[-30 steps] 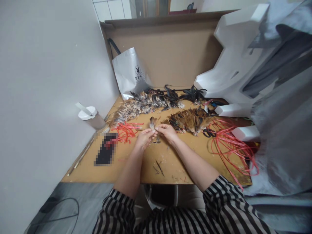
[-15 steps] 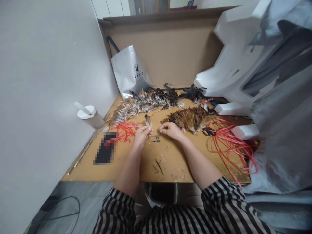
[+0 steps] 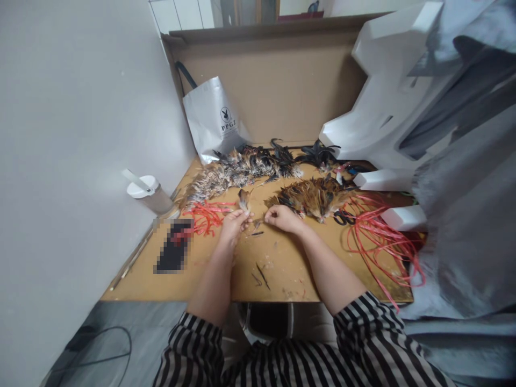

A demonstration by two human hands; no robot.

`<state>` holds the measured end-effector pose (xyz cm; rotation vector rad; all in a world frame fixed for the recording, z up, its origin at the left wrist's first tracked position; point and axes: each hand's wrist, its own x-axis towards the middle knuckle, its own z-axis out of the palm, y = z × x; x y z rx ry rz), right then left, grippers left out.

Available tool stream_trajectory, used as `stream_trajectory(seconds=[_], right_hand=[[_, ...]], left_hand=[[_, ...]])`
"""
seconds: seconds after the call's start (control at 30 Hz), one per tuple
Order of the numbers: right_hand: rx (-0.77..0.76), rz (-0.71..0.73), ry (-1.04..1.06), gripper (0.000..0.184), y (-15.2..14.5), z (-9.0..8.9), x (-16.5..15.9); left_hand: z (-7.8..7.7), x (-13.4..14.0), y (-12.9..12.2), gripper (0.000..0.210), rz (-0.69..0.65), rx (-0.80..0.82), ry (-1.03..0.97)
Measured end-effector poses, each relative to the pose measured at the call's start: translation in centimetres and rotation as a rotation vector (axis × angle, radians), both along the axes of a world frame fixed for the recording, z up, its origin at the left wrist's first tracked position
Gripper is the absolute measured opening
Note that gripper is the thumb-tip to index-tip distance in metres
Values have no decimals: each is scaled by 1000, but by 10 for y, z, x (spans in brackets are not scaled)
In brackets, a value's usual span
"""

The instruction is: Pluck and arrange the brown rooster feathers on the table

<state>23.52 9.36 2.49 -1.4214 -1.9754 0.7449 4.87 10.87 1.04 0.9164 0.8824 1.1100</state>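
Observation:
My left hand (image 3: 236, 226) is closed in a pinch on the lower end of a small bunch of feathers (image 3: 243, 200), brown with dark tips, which stands up from the fingertips. A short gap to the right, my right hand (image 3: 284, 219) has thumb and fingers pressed together; whatever they hold, if anything, is too small to make out. On the table just below and between the hands lies a small dark loose feather (image 3: 257, 233). A pile of brown feathers (image 3: 314, 196) sits right behind my right hand.
A long row of grey and black feathers (image 3: 242, 169) lies at the back. Red plastic strips (image 3: 207, 215) are left, more red strands (image 3: 379, 242) right, beside black scissors (image 3: 344, 217). A lidded cup (image 3: 149, 196), silver bag (image 3: 212, 118) and white foam piece (image 3: 387, 91) border the table (image 3: 226, 290).
Loose feather bits on the table between my hands lie differently. My right hand has turned slightly, while my left keeps its pinch on the feather bunch.

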Motion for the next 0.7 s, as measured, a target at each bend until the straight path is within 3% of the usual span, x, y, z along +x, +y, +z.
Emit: stream_trajectory(seconds=[0.33, 0.7], right_hand=[[-306, 11, 436, 24, -10, 27, 8], [-479, 97, 834, 24, -8, 15, -4]], left_hand=[[0, -4, -3, 25, -175, 8, 64], [7, 1, -13, 24, -358, 13, 112]])
